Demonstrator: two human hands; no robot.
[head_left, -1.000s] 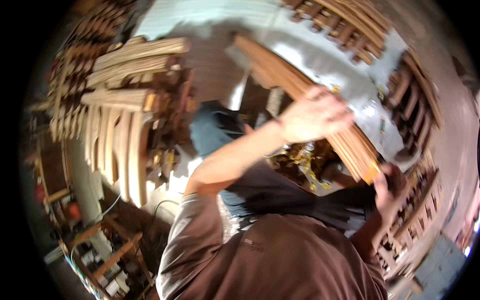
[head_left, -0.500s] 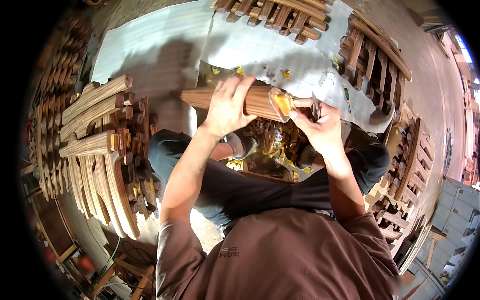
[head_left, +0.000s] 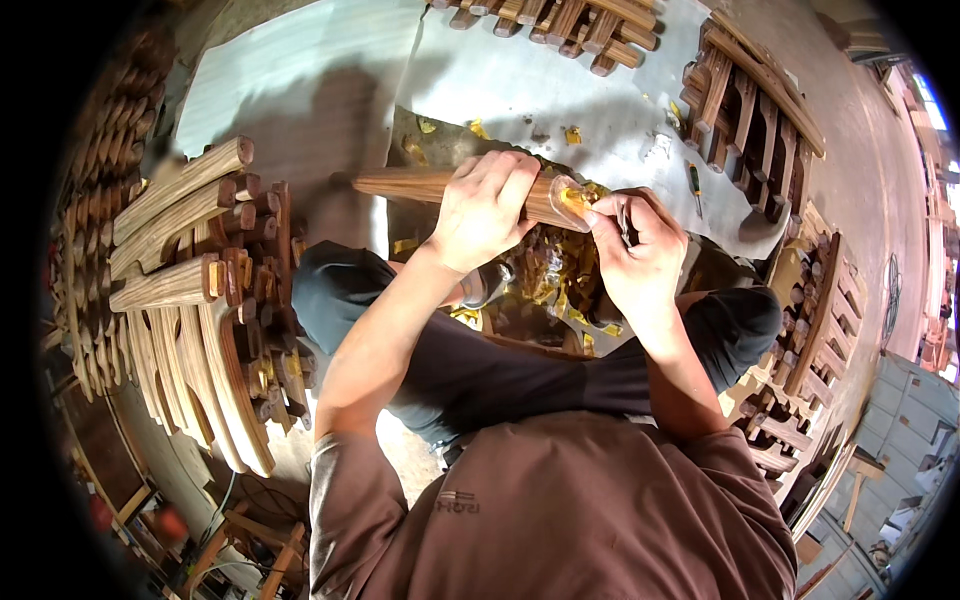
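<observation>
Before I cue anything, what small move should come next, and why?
Probably a gentle pull by the right hand to peel the yellow film away: that hand appears to pinch it at the end of the wooden piece, the left hand grips that piece, and similar yellow scraps lie nearby.

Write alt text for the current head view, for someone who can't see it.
A person's left hand grips a brown wooden piece while the right hand, also holding a slim dark object, pinches yellow material at the piece's right end. Yellow scraps lie below. Stacks of shaped wooden pieces stand left, right and beyond.
</observation>
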